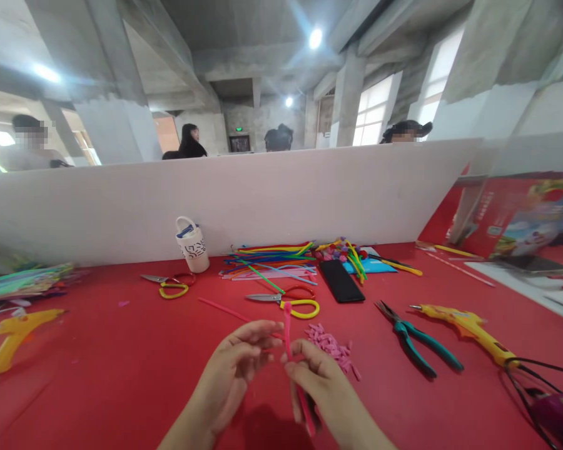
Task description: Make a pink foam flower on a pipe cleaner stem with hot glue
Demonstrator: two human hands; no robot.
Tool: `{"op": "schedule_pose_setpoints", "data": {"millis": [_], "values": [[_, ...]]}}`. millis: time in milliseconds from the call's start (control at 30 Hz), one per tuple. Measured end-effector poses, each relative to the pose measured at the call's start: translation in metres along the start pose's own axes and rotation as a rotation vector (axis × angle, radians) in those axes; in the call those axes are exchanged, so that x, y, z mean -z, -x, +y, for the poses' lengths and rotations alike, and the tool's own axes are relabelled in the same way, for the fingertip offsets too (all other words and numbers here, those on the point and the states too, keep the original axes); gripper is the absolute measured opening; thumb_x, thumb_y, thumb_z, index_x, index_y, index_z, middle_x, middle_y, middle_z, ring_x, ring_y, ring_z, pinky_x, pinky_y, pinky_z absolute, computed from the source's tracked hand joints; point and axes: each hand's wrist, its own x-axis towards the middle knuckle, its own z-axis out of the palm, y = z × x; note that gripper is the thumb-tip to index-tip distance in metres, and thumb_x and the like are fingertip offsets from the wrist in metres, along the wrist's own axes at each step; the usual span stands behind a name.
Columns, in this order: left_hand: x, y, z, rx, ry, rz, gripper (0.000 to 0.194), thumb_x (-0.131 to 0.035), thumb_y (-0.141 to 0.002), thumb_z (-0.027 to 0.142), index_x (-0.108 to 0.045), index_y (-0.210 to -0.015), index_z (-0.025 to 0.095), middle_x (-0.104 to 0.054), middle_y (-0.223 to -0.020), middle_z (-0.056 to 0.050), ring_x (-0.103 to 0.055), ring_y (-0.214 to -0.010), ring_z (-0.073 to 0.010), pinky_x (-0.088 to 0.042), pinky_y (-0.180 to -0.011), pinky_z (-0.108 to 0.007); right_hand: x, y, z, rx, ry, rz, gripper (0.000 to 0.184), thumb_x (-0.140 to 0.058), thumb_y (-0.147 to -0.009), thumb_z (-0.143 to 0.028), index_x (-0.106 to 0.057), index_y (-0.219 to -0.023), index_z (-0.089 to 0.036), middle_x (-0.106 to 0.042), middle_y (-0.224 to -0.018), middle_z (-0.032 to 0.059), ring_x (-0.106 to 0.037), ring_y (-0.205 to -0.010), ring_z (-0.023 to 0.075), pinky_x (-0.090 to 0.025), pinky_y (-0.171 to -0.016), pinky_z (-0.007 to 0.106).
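My right hand (316, 378) pinches a pink pipe cleaner (288, 331) that stands nearly upright, with a thicker tip at the top and its lower end hanging below the palm. Close beside it on the left is my left hand (239, 356), fingers curved and apart; they come near the stem, and nothing shows held in them. Just behind my right hand lies a heap of short pink pipe cleaner pieces (331, 344). Another pink pipe cleaner (223, 309) stretches flat behind my left hand. Scissors with red and yellow handles (286, 300) rest beyond both hands.
Pliers (417, 337) and a yellow glue gun (469, 325) with a cord lie at right. A second glue gun (23, 334) is far left. Behind are more scissors (171, 286), a white cup (192, 247), coloured pipe cleaners (267, 262), a phone (341, 281) and a white partition (281, 200).
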Motion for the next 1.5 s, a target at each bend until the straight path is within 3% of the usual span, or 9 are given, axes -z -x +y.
{"op": "schedule_pose_setpoints", "data": {"millis": [133,333,567,700,833,933,1033,1200,1500], "values": [[-0.003,0.004,-0.006,-0.063,-0.217,0.119,0.022,-0.067,-0.069,0.021,-0.07,-0.09,0.017,-0.068,-0.075,-0.002,-0.042,-0.046,-0.0053,-0.029,-0.043,-0.017,-0.004,-0.002,0.006,-0.029,0.038,-0.046,0.031,-0.038,-0.068,-0.04,-0.042,-0.09,-0.018,-0.048,-0.036,-0.0089,-0.031,-0.023,0.0069,-0.023,-0.026,0.015],[-0.001,0.005,-0.012,-0.015,-0.195,0.15,0.019,-0.064,-0.075,0.03,-0.069,-0.08,0.012,-0.061,-0.061,0.0,-0.036,-0.04,-0.0033,-0.021,-0.04,-0.017,-0.009,0.003,0.023,-0.018,0.238,-0.112,0.024,-0.032,-0.076,-0.038,-0.044,-0.085,-0.019,-0.048,-0.04,-0.0067,-0.036,-0.025,0.0082,-0.026,-0.028,0.016],[0.008,0.006,-0.009,0.076,-0.083,0.099,0.019,-0.061,-0.076,0.028,-0.065,-0.08,0.011,-0.054,-0.059,0.002,-0.03,-0.039,-0.0016,-0.019,-0.041,-0.016,-0.009,0.009,0.035,0.302,0.844,-0.101,0.029,-0.034,-0.082,-0.022,-0.059,-0.092,-0.011,-0.067,-0.071,0.019,-0.063,-0.059,0.0253,-0.03,-0.049,0.028],[0.011,0.006,-0.009,0.125,-0.062,0.062,0.018,-0.056,-0.076,0.03,-0.061,-0.072,0.013,-0.034,-0.047,0.009,-0.015,-0.037,-0.0034,-0.012,-0.037,-0.018,-0.011,0.012,0.036,0.374,0.984,-0.133,0.032,-0.036,-0.081,-0.018,-0.062,-0.097,-0.009,-0.068,-0.068,0.0189,-0.062,-0.055,0.0247,-0.027,-0.047,0.028],[0.01,0.01,-0.006,0.167,-0.121,0.032,0.019,-0.052,-0.075,0.027,-0.056,-0.06,0.014,-0.023,-0.044,0.01,-0.009,-0.039,-0.0056,-0.006,-0.038,-0.02,0.004,0.014,0.017,0.444,0.868,-0.066,0.031,-0.038,-0.087,-0.031,-0.061,-0.071,-0.018,-0.064,-0.06,0.0053,-0.056,-0.053,0.0147,-0.033,-0.049,0.024],[0.006,0.015,-0.006,0.215,-0.194,0.0,0.022,-0.05,-0.071,0.022,-0.053,-0.051,0.014,-0.018,-0.041,0.011,-0.007,-0.039,-0.0056,-0.003,-0.038,-0.022,0.021,0.011,0.0,0.428,0.611,0.119,0.018,-0.044,-0.084,-0.026,-0.061,-0.084,-0.019,-0.062,-0.067,0.0018,-0.054,-0.057,0.0125,-0.038,-0.051,0.021],[0.001,0.02,-0.01,0.286,-0.256,-0.06,0.022,-0.051,-0.065,0.019,-0.053,-0.045,0.013,-0.024,-0.038,0.009,-0.012,-0.036,-0.0049,-0.004,-0.039,-0.023,0.031,0.008,-0.01,0.474,0.478,0.012,0.022,-0.053,-0.079,-0.018,-0.061,-0.099,-0.022,-0.064,-0.085,0.002,-0.059,-0.075,0.0138,-0.044,-0.063,0.022],[-0.001,0.025,-0.015,0.368,-0.271,-0.124,0.02,-0.049,-0.062,0.019,-0.051,-0.042,0.015,-0.028,-0.037,0.007,-0.016,-0.035,-0.0056,-0.006,-0.039,-0.025,0.032,0.01,-0.013,0.561,0.467,-0.156,0.013,-0.057,-0.078,-0.012,-0.065,-0.086,-0.019,-0.063,-0.08,0.0011,-0.058,-0.073,0.0124,-0.045,-0.067,0.022],[0.002,0.024,-0.009,0.412,-0.279,-0.257,0.027,-0.055,-0.074,0.034,-0.065,-0.063,0.011,-0.029,-0.039,0.009,-0.014,-0.035,-0.0051,-0.007,-0.039,-0.024,0.036,0.01,-0.011,0.594,0.523,-0.153,0.008,-0.058,-0.079,-0.015,-0.065,-0.078,-0.018,-0.06,-0.072,0.0,-0.057,-0.068,0.0119,-0.042,-0.063,0.022]]}}
